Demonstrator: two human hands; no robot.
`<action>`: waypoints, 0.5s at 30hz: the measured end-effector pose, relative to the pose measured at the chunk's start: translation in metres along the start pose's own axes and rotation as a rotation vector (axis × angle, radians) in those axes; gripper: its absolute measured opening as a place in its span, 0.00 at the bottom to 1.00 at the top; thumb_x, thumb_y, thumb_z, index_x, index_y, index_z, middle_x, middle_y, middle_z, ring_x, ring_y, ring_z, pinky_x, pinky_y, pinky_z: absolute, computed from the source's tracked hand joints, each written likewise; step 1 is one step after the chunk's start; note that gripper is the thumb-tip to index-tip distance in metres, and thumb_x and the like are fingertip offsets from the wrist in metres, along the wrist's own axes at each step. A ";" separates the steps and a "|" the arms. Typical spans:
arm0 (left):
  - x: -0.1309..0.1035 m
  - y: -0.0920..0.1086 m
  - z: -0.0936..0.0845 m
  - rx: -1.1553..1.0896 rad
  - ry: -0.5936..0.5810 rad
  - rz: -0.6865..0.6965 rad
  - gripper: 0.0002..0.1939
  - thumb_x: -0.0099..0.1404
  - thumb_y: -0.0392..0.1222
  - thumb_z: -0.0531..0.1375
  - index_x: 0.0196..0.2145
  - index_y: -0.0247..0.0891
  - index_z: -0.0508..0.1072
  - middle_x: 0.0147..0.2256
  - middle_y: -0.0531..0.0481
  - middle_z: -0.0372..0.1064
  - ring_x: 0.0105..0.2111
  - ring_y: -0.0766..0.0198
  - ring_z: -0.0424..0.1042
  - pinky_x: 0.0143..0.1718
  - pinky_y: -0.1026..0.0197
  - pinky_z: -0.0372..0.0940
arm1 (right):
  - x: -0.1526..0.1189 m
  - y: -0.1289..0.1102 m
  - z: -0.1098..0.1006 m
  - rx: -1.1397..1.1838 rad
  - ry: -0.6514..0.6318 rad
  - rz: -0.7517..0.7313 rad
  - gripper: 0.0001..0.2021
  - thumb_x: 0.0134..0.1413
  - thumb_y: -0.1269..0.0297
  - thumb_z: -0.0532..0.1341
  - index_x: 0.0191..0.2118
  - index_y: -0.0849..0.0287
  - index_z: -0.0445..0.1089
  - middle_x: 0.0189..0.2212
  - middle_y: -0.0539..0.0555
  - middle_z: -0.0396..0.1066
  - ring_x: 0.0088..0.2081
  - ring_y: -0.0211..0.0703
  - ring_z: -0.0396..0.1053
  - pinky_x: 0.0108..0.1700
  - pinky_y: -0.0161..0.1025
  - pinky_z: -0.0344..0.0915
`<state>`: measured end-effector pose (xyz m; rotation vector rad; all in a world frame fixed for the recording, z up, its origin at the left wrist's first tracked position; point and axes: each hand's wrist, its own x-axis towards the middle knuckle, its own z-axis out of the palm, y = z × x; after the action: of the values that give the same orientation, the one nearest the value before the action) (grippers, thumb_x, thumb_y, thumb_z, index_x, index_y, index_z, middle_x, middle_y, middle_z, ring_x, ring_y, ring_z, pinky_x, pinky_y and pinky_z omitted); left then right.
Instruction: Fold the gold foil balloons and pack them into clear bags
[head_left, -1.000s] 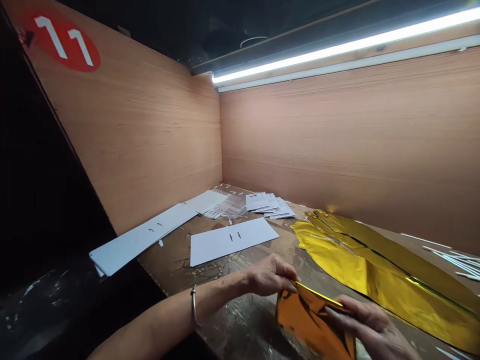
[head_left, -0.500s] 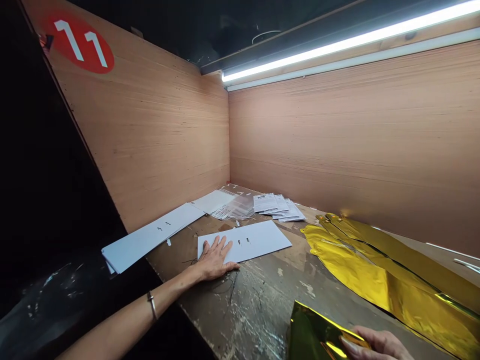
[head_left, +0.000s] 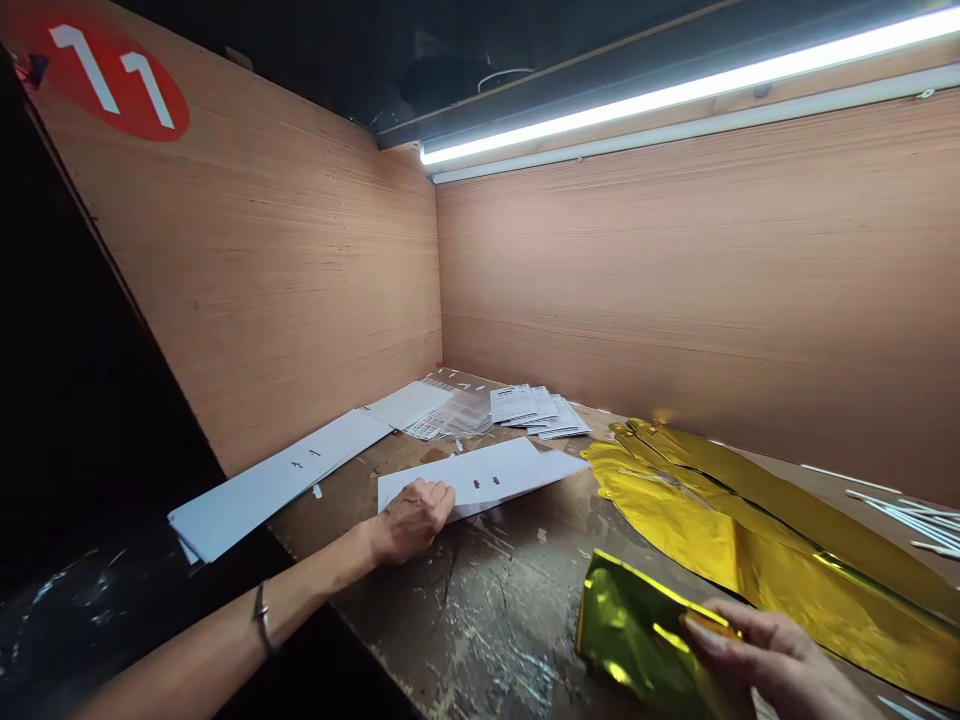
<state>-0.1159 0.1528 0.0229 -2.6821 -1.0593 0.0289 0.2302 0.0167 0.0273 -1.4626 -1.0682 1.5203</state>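
My left hand point(head_left: 415, 520) is closed on the near edge of a white card point(head_left: 517, 464) with two small cut-out slots. That card is raised a little, and another white sheet shows under its right end. Between thumb and fingers, my right hand point(head_left: 761, 645) holds a folded piece of gold foil point(head_left: 634, 625) above the table, at the lower right. Behind it lie long, flat gold foil balloons point(head_left: 697, 530), overlapping each other.
Long white cards point(head_left: 281, 485) lie at the left, partly over the table's edge. Clear plastic bags point(head_left: 454, 412) and printed paper slips point(head_left: 536, 408) rest near the back corner. Thin white sticks point(head_left: 911, 520) lie far right. Wooden walls point(head_left: 675, 270) enclose the table point(head_left: 480, 590).
My left hand went from lying flat on the white card to gripping its near edge, and the card has lifted slightly. The folded foil in my right hand has risen a little. The view shifted right.
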 end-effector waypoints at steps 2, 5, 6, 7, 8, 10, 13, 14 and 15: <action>-0.005 0.012 -0.003 0.058 0.089 0.119 0.14 0.59 0.28 0.43 0.41 0.28 0.63 0.38 0.34 0.65 0.40 0.52 0.65 0.42 0.48 0.59 | 0.003 -0.013 -0.008 0.052 0.019 -0.070 0.12 0.36 0.54 0.63 0.23 0.58 0.72 0.23 0.55 0.71 0.27 0.45 0.68 0.31 0.36 0.62; -0.014 0.029 -0.002 0.153 0.241 0.335 0.17 0.60 0.27 0.44 0.46 0.26 0.61 0.43 0.31 0.63 0.47 0.48 0.61 0.47 0.42 0.54 | 0.012 -0.027 -0.004 0.079 0.043 -0.114 0.11 0.39 0.55 0.62 0.25 0.59 0.71 0.23 0.53 0.70 0.27 0.42 0.67 0.29 0.34 0.60; -0.016 0.033 0.000 0.155 0.280 0.361 0.17 0.60 0.27 0.44 0.46 0.26 0.61 0.44 0.31 0.63 0.49 0.47 0.59 0.48 0.41 0.52 | 0.017 -0.027 0.001 0.052 0.041 -0.100 0.12 0.38 0.55 0.62 0.24 0.60 0.70 0.22 0.53 0.69 0.26 0.41 0.66 0.28 0.34 0.59; -0.019 0.037 0.002 0.135 0.320 0.357 0.17 0.60 0.27 0.45 0.46 0.27 0.62 0.45 0.32 0.63 0.51 0.46 0.57 0.49 0.40 0.51 | 0.024 -0.024 0.007 0.010 0.043 -0.064 0.12 0.37 0.55 0.63 0.23 0.61 0.69 0.20 0.52 0.68 0.25 0.40 0.65 0.26 0.33 0.58; -0.020 0.040 0.004 0.095 0.361 0.325 0.17 0.60 0.26 0.45 0.46 0.29 0.62 0.45 0.33 0.63 0.52 0.46 0.54 0.50 0.38 0.48 | 0.030 -0.019 0.013 -0.041 0.063 -0.013 0.12 0.35 0.57 0.63 0.22 0.62 0.67 0.19 0.51 0.67 0.23 0.39 0.64 0.25 0.32 0.57; -0.022 0.047 0.009 -0.040 0.477 0.155 0.17 0.60 0.28 0.48 0.47 0.34 0.62 0.50 0.37 0.60 0.56 0.46 0.47 0.52 0.35 0.41 | 0.042 -0.004 0.024 -0.121 0.114 0.107 0.10 0.32 0.60 0.63 0.21 0.61 0.66 0.16 0.49 0.65 0.21 0.36 0.63 0.22 0.31 0.55; -0.019 0.061 0.016 -0.465 0.758 -0.315 0.27 0.57 0.41 0.57 0.54 0.40 0.53 0.57 0.39 0.47 0.58 0.46 0.39 0.53 0.37 0.40 | 0.052 0.017 0.031 -0.139 0.115 0.194 0.08 0.33 0.61 0.61 0.20 0.60 0.65 0.16 0.49 0.67 0.21 0.37 0.65 0.22 0.31 0.57; -0.016 0.067 0.017 -0.697 0.849 -0.483 0.32 0.56 0.46 0.58 0.55 0.41 0.49 0.57 0.38 0.47 0.57 0.46 0.41 0.53 0.40 0.45 | 0.053 0.021 0.031 -0.131 0.094 0.197 0.09 0.34 0.60 0.60 0.21 0.60 0.65 0.17 0.50 0.68 0.22 0.38 0.66 0.23 0.31 0.58; -0.013 0.073 0.018 -0.966 0.911 -0.623 0.34 0.56 0.50 0.57 0.56 0.41 0.46 0.55 0.37 0.50 0.56 0.47 0.47 0.51 0.43 0.51 | 0.054 0.023 0.029 -0.126 0.071 0.192 0.09 0.35 0.59 0.60 0.21 0.60 0.65 0.18 0.50 0.69 0.23 0.39 0.67 0.23 0.31 0.58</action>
<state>-0.0785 0.0973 -0.0137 -2.2482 -1.6936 -2.0058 0.1983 0.0566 -0.0141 -1.7359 -1.0204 1.5422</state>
